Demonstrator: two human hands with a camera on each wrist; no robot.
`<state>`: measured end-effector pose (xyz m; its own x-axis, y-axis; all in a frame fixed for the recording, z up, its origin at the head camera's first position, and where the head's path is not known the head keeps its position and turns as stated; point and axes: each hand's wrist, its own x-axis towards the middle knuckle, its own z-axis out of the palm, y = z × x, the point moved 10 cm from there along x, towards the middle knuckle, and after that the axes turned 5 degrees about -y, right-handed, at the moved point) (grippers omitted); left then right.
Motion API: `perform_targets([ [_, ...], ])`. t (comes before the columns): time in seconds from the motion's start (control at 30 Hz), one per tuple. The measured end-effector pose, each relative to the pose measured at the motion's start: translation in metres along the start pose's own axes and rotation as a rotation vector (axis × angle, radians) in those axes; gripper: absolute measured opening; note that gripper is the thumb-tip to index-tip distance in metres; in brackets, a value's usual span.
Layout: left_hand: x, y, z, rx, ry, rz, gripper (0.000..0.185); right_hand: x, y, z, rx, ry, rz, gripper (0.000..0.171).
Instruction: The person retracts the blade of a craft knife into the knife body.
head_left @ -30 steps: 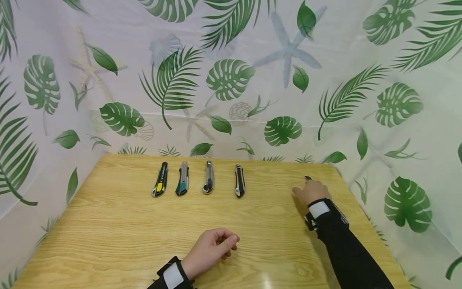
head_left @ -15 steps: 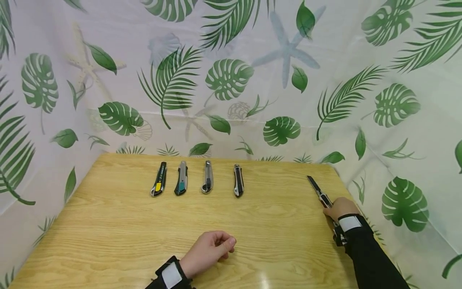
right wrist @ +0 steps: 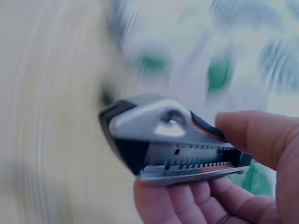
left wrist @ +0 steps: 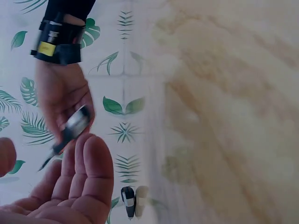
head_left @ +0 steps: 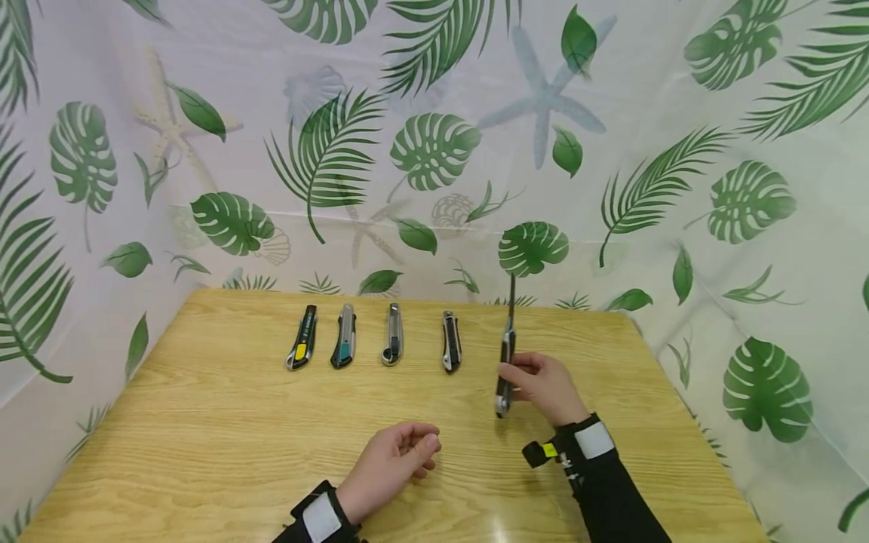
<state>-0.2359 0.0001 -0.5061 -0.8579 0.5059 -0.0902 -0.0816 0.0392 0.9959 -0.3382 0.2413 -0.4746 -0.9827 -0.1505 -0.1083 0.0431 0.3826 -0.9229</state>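
My right hand (head_left: 517,378) grips a black and silver utility knife (head_left: 505,362) by its handle, just above the wooden table (head_left: 204,422). Its dark blade is extended and points up and away from me. The right wrist view shows the knife's butt end (right wrist: 159,140) close up and blurred, pinched between thumb and fingers (right wrist: 252,135). My left hand (head_left: 424,446) rests on the table near the front, fingers loosely curled, holding nothing. In the left wrist view the left fingers (left wrist: 86,182) lie in front of the right hand (left wrist: 63,100) and its knife (left wrist: 70,133).
A row of several closed utility knives lies at the back of the table: yellow-black (head_left: 302,347), teal (head_left: 343,345), silver (head_left: 391,343), black-silver (head_left: 451,351). A leaf-print curtain (head_left: 434,151) walls the table on three sides.
My right hand took the knife from the table's far right side and carried it left to the middle, blade now pointing up. The left hand has barely moved.
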Motion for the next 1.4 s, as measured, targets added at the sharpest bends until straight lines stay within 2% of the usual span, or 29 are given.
perform_targets([
  [0.07, 0.001, 0.003, -0.003, -0.024, 0.025, 0.007, 0.056, -0.004, -0.022, 0.035, 0.121, -0.046, -0.043, 0.05],
  [0.17, 0.001, 0.008, -0.006, -0.058, 0.047, 0.038, 0.06, -0.014, -0.052, 0.076, 0.197, -0.086, -0.114, 0.044],
  [0.23, 0.0, 0.013, -0.005, -0.094, 0.047, 0.073, 0.059, -0.02, -0.068, 0.094, 0.212, -0.088, -0.163, 0.04],
  [0.33, -0.002, 0.017, -0.004, -0.168, 0.041, 0.111, 0.056, -0.027, -0.084, 0.109, 0.216, -0.074, -0.221, 0.035],
  [0.5, -0.004, 0.024, -0.005, -0.278, 0.017, 0.128, 0.051, -0.035, -0.1, 0.116, 0.201, -0.056, -0.27, 0.032],
  [0.63, -0.005, 0.034, 0.002, -0.432, -0.11, 0.153, 0.056, -0.04, -0.113, 0.118, 0.253, -0.116, -0.285, 0.034],
  [0.73, -0.006, 0.044, 0.009, -0.539, -0.218, 0.175, 0.059, -0.042, -0.125, 0.121, 0.36, -0.201, -0.307, 0.038],
  [0.83, -0.006, 0.046, 0.014, -0.592, -0.277, 0.169, 0.059, -0.041, -0.136, 0.123, 0.462, -0.273, -0.325, 0.046],
  [0.93, -0.007, 0.044, 0.017, -0.599, -0.295, 0.158, 0.058, -0.039, -0.143, 0.122, 0.493, -0.293, -0.327, 0.055],
  [1.07, -0.008, 0.043, 0.018, -0.577, -0.293, 0.161, 0.062, -0.039, -0.147, 0.12, 0.48, -0.271, -0.324, 0.06],
  [1.4, -0.008, 0.042, 0.021, -0.564, -0.293, 0.166, 0.065, -0.044, -0.154, 0.12, 0.454, -0.259, -0.362, 0.051],
])
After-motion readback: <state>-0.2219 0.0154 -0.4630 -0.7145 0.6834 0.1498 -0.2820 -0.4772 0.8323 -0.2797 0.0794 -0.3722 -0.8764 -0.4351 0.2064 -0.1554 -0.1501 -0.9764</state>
